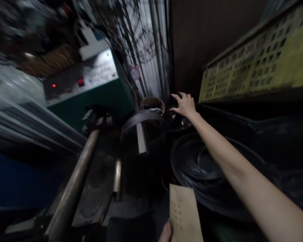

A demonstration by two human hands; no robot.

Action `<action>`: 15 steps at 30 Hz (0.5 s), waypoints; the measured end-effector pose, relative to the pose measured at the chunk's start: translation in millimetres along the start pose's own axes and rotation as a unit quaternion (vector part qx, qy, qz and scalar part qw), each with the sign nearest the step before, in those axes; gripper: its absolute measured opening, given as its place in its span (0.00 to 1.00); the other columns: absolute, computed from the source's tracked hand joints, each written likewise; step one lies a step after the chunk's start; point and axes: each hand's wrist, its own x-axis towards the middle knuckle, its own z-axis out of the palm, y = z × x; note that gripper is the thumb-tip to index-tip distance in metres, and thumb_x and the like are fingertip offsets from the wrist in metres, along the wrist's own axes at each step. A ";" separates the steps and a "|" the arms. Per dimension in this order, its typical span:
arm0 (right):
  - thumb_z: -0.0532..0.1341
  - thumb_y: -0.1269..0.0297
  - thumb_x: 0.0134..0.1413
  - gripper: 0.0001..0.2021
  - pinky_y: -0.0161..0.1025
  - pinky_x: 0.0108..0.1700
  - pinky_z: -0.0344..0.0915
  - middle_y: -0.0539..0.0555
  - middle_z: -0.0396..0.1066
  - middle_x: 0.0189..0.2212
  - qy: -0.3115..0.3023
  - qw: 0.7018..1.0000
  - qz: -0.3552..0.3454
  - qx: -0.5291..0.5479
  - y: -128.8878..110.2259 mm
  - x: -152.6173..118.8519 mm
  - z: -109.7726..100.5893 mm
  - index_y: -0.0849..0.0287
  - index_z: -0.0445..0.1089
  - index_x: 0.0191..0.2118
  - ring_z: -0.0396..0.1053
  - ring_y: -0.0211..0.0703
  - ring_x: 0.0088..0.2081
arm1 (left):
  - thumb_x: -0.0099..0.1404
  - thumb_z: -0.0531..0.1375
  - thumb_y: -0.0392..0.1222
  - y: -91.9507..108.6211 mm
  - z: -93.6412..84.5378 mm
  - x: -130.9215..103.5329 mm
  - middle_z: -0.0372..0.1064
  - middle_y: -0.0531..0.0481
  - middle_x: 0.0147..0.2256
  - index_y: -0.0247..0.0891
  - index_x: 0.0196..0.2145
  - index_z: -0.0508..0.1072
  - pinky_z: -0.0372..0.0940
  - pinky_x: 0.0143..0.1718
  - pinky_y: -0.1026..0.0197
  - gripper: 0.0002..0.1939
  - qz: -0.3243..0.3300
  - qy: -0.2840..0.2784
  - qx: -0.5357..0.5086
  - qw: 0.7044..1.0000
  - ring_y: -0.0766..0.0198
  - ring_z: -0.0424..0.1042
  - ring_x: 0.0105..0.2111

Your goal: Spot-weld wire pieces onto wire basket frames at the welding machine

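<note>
My right hand is stretched out forward with its fingers spread and nothing in them. It hovers above a dark container with shiny bits, whose contents are too dim to make out. At the bottom edge, the thumb of my left hand presses on a tan paper card with rows of red marks; the other fingers are hidden. Beneath my right forearm lies a coil of wire in a round dark tub. Left of my right hand stands a round container with a pale flat bar across it.
A yellow plastic crate juts in at the upper right. On the left stands a green machine box with a red light. Metal pipes slant up from the lower left, beside something blue. Thin wires hang along the back wall.
</note>
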 end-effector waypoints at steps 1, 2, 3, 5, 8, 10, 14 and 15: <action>0.64 0.52 0.51 0.39 0.58 0.58 0.52 0.63 0.51 0.63 -0.033 0.999 0.018 0.007 19.1 -5.9 10.2 0.52 0.50 0.66 0.51 0.64 0.61 | 0.67 0.38 0.62 -2.8 -1.3 2.6 0.76 0.50 0.29 0.34 0.23 0.70 0.65 0.51 0.59 0.34 -0.020 0.004 -0.004 1.000 0.67 0.70 0.50; 0.65 0.53 0.49 0.40 0.56 0.58 0.54 0.62 0.53 0.63 -0.077 0.996 0.031 0.016 37.3 -12.1 21.7 0.51 0.50 0.66 0.54 0.62 0.61 | 0.67 0.38 0.61 -5.7 -3.2 5.0 0.76 0.50 0.30 0.32 0.24 0.71 0.64 0.51 0.61 0.35 -0.037 0.008 -0.008 0.999 0.68 0.70 0.50; 0.65 0.54 0.49 0.40 0.53 0.59 0.55 0.60 0.56 0.62 -0.122 0.991 0.042 0.023 54.0 -18.8 33.3 0.50 0.51 0.66 0.56 0.58 0.60 | 0.68 0.39 0.60 -8.1 -5.5 6.8 0.76 0.50 0.30 0.30 0.25 0.71 0.64 0.51 0.60 0.35 -0.050 0.011 -0.013 0.999 0.67 0.69 0.51; 0.63 0.56 0.52 0.35 0.47 0.58 0.58 0.57 0.61 0.59 -0.168 0.984 0.063 0.024 82.7 -32.7 53.0 0.50 0.53 0.65 0.61 0.52 0.58 | 0.69 0.44 0.55 -10.1 -10.4 8.3 0.75 0.52 0.31 0.30 0.27 0.73 0.66 0.47 0.56 0.30 -0.076 0.021 -0.011 0.997 0.61 0.69 0.52; 0.58 0.59 0.55 0.32 0.46 0.57 0.60 0.61 0.62 0.58 -0.171 0.977 0.124 -0.004 118.7 -52.7 67.1 0.56 0.53 0.65 0.63 0.51 0.56 | 0.68 0.46 0.48 -7.5 -14.6 5.9 0.73 0.57 0.33 0.36 0.35 0.75 0.69 0.41 0.50 0.21 -0.137 0.049 0.035 0.989 0.49 0.67 0.53; 0.57 0.62 0.54 0.31 0.46 0.55 0.62 0.62 0.66 0.55 -0.184 0.969 0.166 -0.022 141.8 -66.5 68.3 0.59 0.56 0.64 0.66 0.52 0.54 | 0.68 0.43 0.47 -8.5 -14.1 0.9 0.72 0.59 0.34 0.42 0.40 0.74 0.70 0.38 0.47 0.21 -0.177 0.067 0.071 0.979 0.45 0.66 0.54; 0.57 0.67 0.51 0.29 0.42 0.53 0.65 0.59 0.71 0.50 -0.214 0.950 0.222 -0.042 180.9 -94.8 64.6 0.58 0.62 0.61 0.70 0.49 0.50 | 0.70 0.42 0.47 -40.3 -10.4 -29.2 0.72 0.63 0.32 0.48 0.41 0.73 0.69 0.34 0.42 0.20 -0.208 0.065 0.079 0.973 0.43 0.64 0.54; 0.57 0.67 0.50 0.29 0.42 0.53 0.65 0.59 0.71 0.49 -0.217 0.947 0.231 -0.046 187.2 -99.8 63.9 0.58 0.62 0.61 0.70 0.49 0.49 | 0.70 0.43 0.48 -55.0 -9.3 -42.7 0.72 0.64 0.32 0.47 0.42 0.73 0.69 0.35 0.43 0.19 -0.210 0.059 0.076 0.973 0.44 0.64 0.54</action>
